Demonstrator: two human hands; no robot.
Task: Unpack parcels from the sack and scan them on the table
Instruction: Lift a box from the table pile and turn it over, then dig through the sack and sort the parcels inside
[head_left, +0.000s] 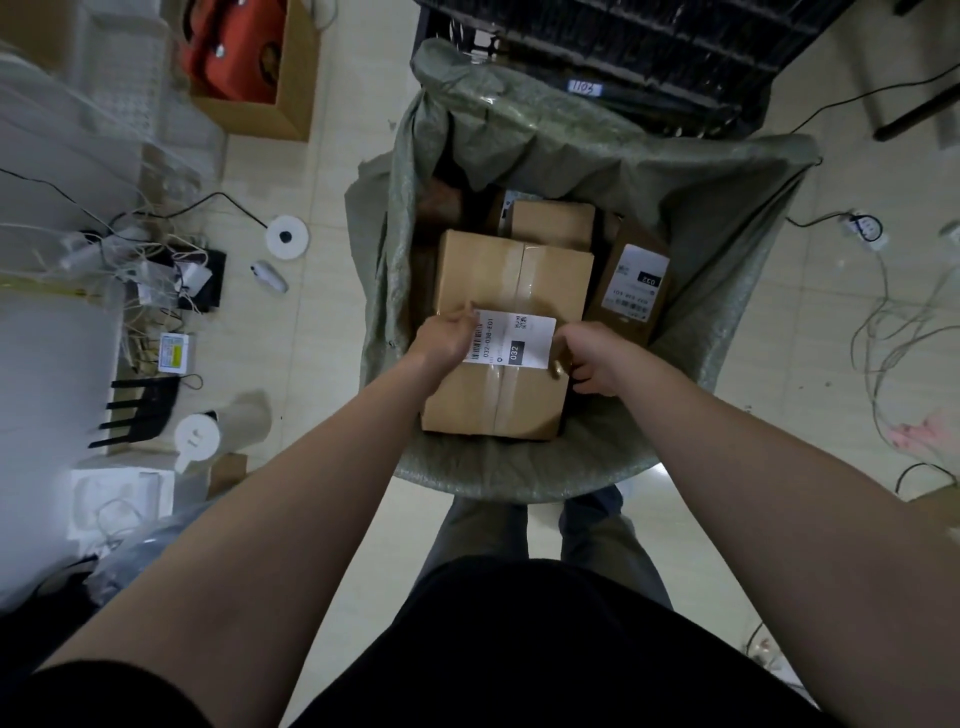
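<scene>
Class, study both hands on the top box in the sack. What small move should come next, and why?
Probably lift the large cardboard box straight up out of the green sack. The left hand and right hand grip its opposite sides, and it lies on top of the other parcels, with nothing over it.

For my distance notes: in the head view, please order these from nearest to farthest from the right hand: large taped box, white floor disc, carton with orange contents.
1. Large taped box, in the sack, held by the right hand.
2. White floor disc, on the floor, left of the sack.
3. Carton with orange contents, far upper left, beyond the disc.
</scene>
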